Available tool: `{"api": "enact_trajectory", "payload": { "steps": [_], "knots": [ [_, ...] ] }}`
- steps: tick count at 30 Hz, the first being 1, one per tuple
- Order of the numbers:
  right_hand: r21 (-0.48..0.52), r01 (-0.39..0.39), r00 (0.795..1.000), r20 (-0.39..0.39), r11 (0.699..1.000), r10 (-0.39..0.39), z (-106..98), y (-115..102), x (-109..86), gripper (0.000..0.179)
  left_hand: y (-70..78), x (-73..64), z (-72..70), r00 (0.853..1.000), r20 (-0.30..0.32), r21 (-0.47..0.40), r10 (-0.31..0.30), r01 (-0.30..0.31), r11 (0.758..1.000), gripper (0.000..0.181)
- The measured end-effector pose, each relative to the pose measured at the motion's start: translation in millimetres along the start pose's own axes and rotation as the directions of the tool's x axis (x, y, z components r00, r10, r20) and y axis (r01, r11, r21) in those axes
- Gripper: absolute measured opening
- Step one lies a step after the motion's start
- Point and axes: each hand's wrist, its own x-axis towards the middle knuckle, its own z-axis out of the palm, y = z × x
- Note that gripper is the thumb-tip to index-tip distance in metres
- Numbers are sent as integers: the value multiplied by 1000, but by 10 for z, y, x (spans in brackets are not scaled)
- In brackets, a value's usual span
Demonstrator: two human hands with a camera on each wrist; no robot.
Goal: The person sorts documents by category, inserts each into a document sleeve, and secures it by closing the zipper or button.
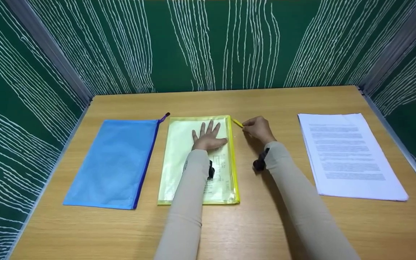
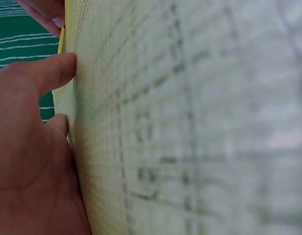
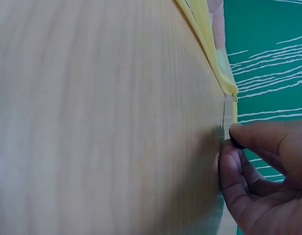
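Observation:
A yellow zip pouch point(image 1: 179, 155) with printed paper inside lies at the middle of the table. My left hand point(image 1: 208, 139) rests flat on its upper part, fingers spread; the left wrist view shows the pouch's mesh surface point(image 2: 141, 122) close up beside the palm. Along the pouch's right side runs a yellow zip edge point(image 1: 234, 173). Off its top right corner, my right hand point(image 1: 260, 129) pinches the yellow zipper pull point(image 1: 237, 123) between thumb and fingers. A dark end of the pull point(image 3: 236, 138) shows at the fingertips in the right wrist view.
To the left lies a blue zip pouch point(image 1: 114, 162) with a purple pull point(image 1: 164, 117) at its top corner. A stack of printed paper point(image 1: 352, 155) sits at the right of the wooden table point(image 1: 265, 224). Green panels with white lines point(image 1: 219, 43) stand around the back and sides.

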Motion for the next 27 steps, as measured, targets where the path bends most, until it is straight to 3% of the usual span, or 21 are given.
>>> {"api": "enact_trajectory", "payload": {
  "steps": [5,14,21,27],
  "knots": [
    [-22,4,1000,15,1000,-3,-11,-8,-14,24,19,-18,-1,1000,-1,22,-6,6,1000,76],
    [-47,-46,998,49,998,49,-38,-31,-18,25,38,-107,-27,999,-44,-19,30,-31,999,75],
    [-43,-37,997,65,998,39,-73,-10,-13,24,48,-80,-20,998,-46,-13,41,-42,999,75],
    [-40,-71,991,106,997,75,-66,-21,-23,24,8,-48,-20,998,-68,-11,15,-15,1000,75]
  ]
}}
